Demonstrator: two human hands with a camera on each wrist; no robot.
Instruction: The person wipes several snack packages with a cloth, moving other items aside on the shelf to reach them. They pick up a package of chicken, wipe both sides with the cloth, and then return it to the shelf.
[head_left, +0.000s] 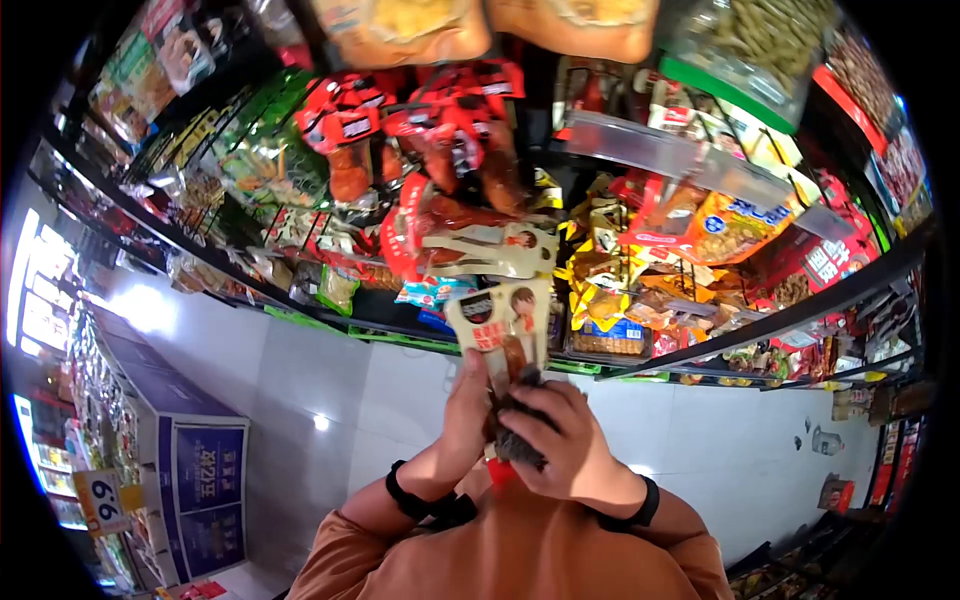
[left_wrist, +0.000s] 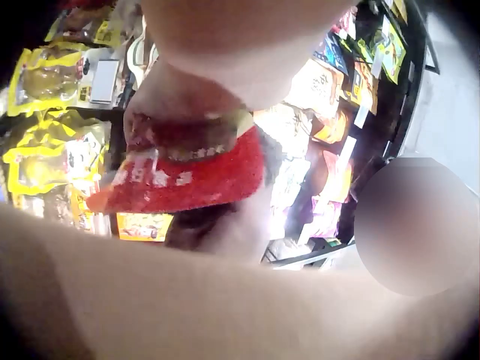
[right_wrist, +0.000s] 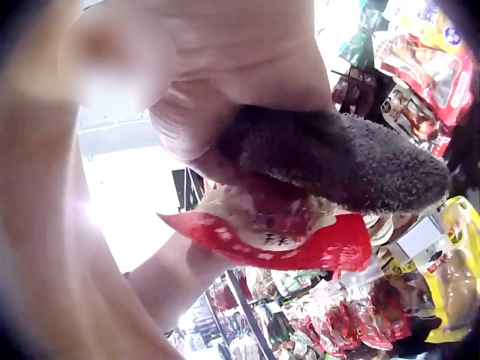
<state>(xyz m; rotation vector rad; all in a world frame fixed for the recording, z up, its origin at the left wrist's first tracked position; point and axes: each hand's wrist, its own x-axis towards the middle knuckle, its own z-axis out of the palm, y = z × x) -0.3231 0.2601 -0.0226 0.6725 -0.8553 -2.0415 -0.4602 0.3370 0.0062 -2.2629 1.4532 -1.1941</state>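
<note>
My left hand (head_left: 462,412) grips a cream vacuum-type snack pouch (head_left: 498,322) by its side, in front of my chest. The pouch has a printed figure, red lettering and brown food showing in its lower part. Its red end (left_wrist: 202,184) sticks out below the fingers in the left wrist view. In my right hand (head_left: 568,440) is a bunched dark grey fuzzy cloth (right_wrist: 352,161), held against the pouch's lower half. The cloth and fingers hide much of that half. A similar cream pouch (head_left: 490,250) lies on the shelf just beyond.
Red-topped meat packs (head_left: 345,125) hang behind the pouches. Yellow snack bags (head_left: 600,300) lie to the right, near a clear plastic divider (head_left: 640,145). The shelf's black front edge (head_left: 410,330) is just past my hands. A purple display box (head_left: 205,490) stands at left on the pale floor (head_left: 330,400).
</note>
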